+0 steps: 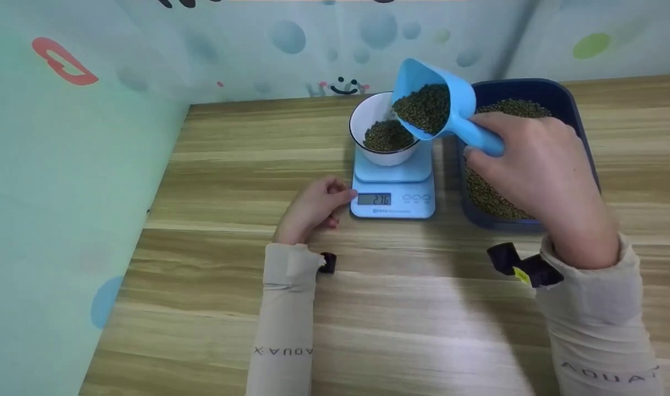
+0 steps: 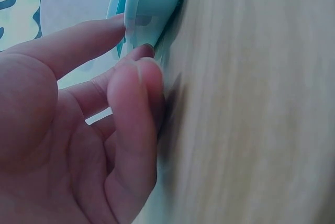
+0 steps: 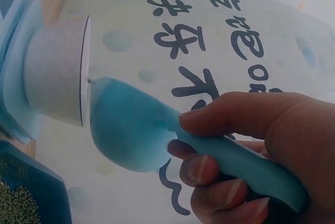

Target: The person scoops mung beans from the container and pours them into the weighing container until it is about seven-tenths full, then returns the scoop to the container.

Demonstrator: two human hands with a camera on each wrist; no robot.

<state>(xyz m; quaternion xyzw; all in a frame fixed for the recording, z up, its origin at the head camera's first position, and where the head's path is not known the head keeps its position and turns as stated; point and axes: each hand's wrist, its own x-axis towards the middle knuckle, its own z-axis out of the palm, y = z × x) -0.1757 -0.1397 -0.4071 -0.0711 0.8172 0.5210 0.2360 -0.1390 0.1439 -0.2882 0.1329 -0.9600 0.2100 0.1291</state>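
Observation:
My right hand [image 1: 538, 159] grips the handle of a light blue scoop [image 3: 131, 124] heaped with small green mung beans [image 1: 426, 107]. Tilted, the scoop has its lip over the right rim of a white, dark-rimmed bowl [image 1: 387, 158], in which more beans lie. Beneath the bowl is a pale blue kitchen scale [image 1: 393, 175] whose display reads 276. At the scale's left edge, my left hand [image 1: 316, 206] touches the side with its thumb, the other fingers loosely bent near the tabletop, as the left wrist view also shows.
Right of the scale stands a dark blue tub [image 1: 577, 118] of mung beans, partly hidden under my right arm. The wooden table [image 1: 230, 165] meets a patterned light curtain [image 1: 247, 55] at the back and left. Both wrists carry small black devices.

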